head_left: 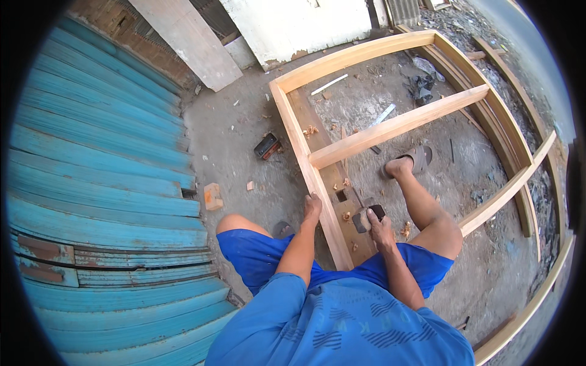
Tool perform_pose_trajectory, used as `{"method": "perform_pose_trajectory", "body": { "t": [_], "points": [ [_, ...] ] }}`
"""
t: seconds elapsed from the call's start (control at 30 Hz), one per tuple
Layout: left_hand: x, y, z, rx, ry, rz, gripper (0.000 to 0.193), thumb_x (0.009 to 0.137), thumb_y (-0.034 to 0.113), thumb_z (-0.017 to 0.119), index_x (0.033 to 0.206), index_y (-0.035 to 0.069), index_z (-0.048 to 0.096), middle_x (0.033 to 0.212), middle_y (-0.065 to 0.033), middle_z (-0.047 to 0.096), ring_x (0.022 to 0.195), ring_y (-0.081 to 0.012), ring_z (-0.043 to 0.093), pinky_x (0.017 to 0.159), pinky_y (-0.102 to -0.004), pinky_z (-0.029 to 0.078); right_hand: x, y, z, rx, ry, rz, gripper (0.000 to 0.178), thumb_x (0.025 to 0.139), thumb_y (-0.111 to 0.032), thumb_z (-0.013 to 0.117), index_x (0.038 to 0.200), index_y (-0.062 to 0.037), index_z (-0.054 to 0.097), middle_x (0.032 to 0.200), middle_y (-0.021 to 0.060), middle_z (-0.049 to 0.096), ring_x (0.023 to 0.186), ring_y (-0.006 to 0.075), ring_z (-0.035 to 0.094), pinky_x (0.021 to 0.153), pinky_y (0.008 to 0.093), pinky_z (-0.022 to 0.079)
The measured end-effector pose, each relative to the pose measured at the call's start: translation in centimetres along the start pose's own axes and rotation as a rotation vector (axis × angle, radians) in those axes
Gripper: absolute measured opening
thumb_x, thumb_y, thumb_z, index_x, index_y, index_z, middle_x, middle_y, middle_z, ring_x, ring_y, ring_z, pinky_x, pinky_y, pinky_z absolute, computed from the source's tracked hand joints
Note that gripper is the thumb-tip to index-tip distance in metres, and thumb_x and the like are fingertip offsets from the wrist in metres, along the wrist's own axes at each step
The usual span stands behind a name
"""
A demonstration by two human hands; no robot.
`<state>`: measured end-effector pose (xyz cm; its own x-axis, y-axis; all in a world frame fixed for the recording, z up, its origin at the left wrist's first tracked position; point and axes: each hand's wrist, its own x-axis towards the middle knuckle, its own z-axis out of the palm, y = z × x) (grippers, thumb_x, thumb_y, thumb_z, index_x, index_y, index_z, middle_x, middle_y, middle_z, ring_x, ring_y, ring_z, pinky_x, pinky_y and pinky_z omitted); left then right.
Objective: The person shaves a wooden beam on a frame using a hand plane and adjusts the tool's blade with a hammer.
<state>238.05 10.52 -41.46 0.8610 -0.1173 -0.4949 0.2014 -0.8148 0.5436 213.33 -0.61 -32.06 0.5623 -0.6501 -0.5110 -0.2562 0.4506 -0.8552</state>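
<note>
I straddle a large frame of pale wood [293, 125] with a crosspiece [397, 125]. My left hand [312, 207] is closed on its near-left rail, thumb on top. To its right, my right hand [381, 232] is closed around a dark, block-shaped tool [361, 222], whose exact kind I cannot make out. A thin dark rod [358, 196] points away from that tool; whether they are joined is unclear. Beneath lies a brown plank [329, 178] with a square hole [341, 196] and curled wood shavings [347, 216].
A black and orange tool [267, 146] and a small wood block [213, 197] lie on the concrete left of the frame. Blue slatted panels [110, 171] line the left side. Boards [189, 43] lean at the back. Long timbers [525, 110] and a black plastic bag [421, 88] lie right.
</note>
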Motion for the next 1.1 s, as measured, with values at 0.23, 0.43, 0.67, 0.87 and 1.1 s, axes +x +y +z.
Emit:
{"method": "perform_pose_trajectory", "body": {
  "t": [0.23,0.43,0.67,0.87,1.1],
  "points": [
    [3.9,4.1,-5.2,0.134,-0.121,0.181,0.065,0.095,0.029,0.062,0.148,-0.003,0.040,0.151,-0.0288,0.047,0.138,-0.0408,0.050,0.113,-0.0444,0.041,-2.9,-3.8,0.3,-0.123,-0.054,-0.016,0.028,0.100,-0.031,0.065,0.097,-0.0036,0.068,0.076,0.0002,0.059,0.070,0.0103,0.055,0.063,0.0306,0.044],
    [12.7,6.4,-13.9,0.508,-0.150,0.242,0.067,0.093,0.034,0.068,0.148,0.004,0.046,0.148,-0.0215,0.054,0.140,-0.0376,0.049,0.115,-0.0469,0.040,-4.1,-5.4,3.9,-0.268,-0.014,-0.121,0.042,0.098,-0.029,0.068,0.122,0.0047,0.059,0.110,0.0176,0.068,0.103,0.0222,0.065,0.092,0.0358,0.050],
    [23.2,11.5,-23.6,1.148,-0.126,0.440,0.037,0.089,0.024,0.068,0.123,0.009,0.066,0.134,-0.0169,0.064,0.127,-0.0375,0.058,0.105,-0.0484,0.047,-0.8,1.0,4.2,-0.211,0.151,0.001,0.046,0.100,-0.031,0.066,0.127,0.0046,0.054,0.114,0.0165,0.064,0.105,0.0218,0.062,0.093,0.0364,0.050],
    [30.8,6.9,-19.5,0.993,-0.011,0.979,0.023,0.090,0.015,0.064,0.111,0.007,0.070,0.113,-0.0145,0.068,0.113,-0.0312,0.059,0.097,-0.0454,0.045,1.6,-3.0,8.0,-0.117,0.246,0.163,0.035,0.103,-0.035,0.060,0.118,-0.0032,0.060,0.087,0.0020,0.060,0.074,0.0098,0.056,0.061,0.0266,0.045],
    [33.7,0.0,-12.7,1.057,0.004,1.145,0.017,0.086,0.009,0.062,0.098,0.003,0.072,0.104,-0.0152,0.069,0.108,-0.0279,0.060,0.091,-0.0406,0.044,4.5,-4.0,12.1,-0.248,0.329,0.152,0.039,0.104,-0.040,0.057,0.113,-0.0032,0.063,0.081,0.0012,0.061,0.062,0.0087,0.054,0.049,0.0259,0.043]
  ]
}}
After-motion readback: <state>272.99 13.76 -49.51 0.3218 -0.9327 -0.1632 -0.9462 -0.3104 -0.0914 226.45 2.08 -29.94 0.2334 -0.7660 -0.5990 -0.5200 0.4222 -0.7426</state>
